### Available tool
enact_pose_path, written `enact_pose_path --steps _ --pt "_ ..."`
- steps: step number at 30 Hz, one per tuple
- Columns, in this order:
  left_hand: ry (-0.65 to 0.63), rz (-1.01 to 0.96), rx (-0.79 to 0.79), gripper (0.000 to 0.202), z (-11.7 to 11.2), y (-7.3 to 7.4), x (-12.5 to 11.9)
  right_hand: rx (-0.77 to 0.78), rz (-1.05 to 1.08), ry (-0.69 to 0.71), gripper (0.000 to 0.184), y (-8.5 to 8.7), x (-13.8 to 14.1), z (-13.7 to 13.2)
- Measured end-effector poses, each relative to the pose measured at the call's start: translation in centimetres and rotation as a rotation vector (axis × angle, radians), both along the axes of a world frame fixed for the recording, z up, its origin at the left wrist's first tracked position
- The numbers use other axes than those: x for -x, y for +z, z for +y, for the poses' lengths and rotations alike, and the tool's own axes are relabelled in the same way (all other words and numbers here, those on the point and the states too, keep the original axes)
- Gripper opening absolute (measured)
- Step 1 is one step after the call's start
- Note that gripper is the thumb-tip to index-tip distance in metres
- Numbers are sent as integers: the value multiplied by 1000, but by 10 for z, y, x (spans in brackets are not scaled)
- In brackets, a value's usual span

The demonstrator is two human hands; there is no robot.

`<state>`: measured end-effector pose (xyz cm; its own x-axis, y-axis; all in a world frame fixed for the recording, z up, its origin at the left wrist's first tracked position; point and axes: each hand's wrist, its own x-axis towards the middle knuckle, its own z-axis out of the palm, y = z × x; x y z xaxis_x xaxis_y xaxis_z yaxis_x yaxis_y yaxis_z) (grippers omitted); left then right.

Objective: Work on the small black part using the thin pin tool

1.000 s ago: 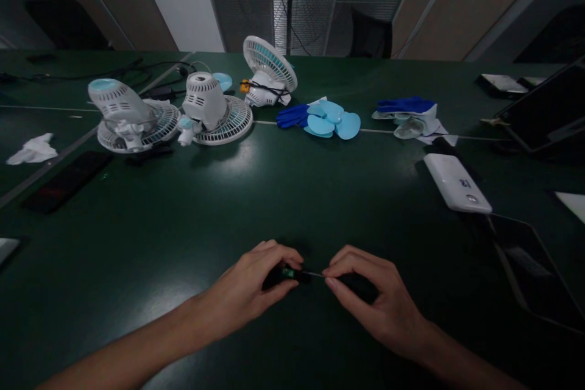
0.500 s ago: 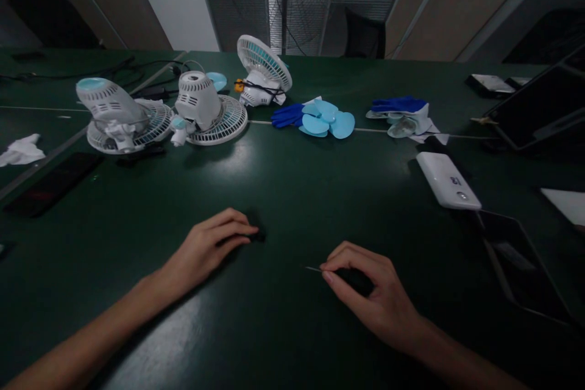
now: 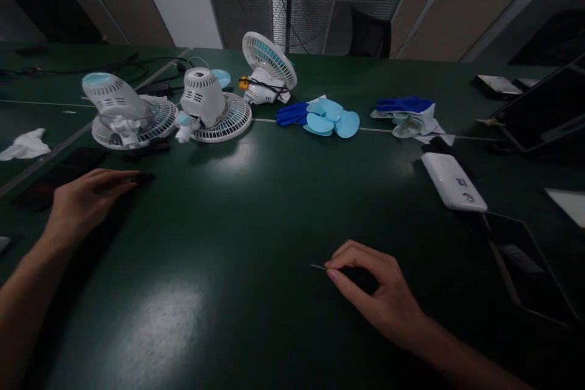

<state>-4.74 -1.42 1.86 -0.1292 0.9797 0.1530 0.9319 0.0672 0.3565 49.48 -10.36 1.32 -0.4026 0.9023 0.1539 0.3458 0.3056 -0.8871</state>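
Note:
My left hand is over the left part of the dark green table, its fingers pinched on a small black piece whose kind I cannot make out. Just in front of it sit two white fan bodies, the left fan and the middle fan, both resting on their grilles. My right hand, low and right of centre, is closed around a thin tool with a metal shaft pointing left; the rest of that tool is hidden in the dark of the palm.
A third white fan stands at the back. Light blue fan blades lie by a blue glove, with more gloves to the right. A white power bank-like case and a dark phone-like slab lie at right.
My left hand has moved left and away from me, from the table's middle toward the fans, with the small black piece. My right hand has stayed nearly still.

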Motion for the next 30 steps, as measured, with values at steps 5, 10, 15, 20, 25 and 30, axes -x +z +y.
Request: enact_pose_path --steps 5,10,15,20,25,30 --pt "24 3 45 57 -5 3 2 9 6 14 10 1 0 0" --pt "67 18 91 64 -5 7 10 0 -6 8 11 2 0 0" --pt "74 111 127 60 -4 8 12 0 -14 -2 10 2 0 0" --pt "116 37 134 59 -9 11 15 22 -9 14 9 0 -1 0" --pt "105 -4 50 65 -10 15 4 -9 -18 -4 10 -2 0 0" --pt "57 -84 55 76 -5 9 -8 7 -21 -1 10 0 0 -1"
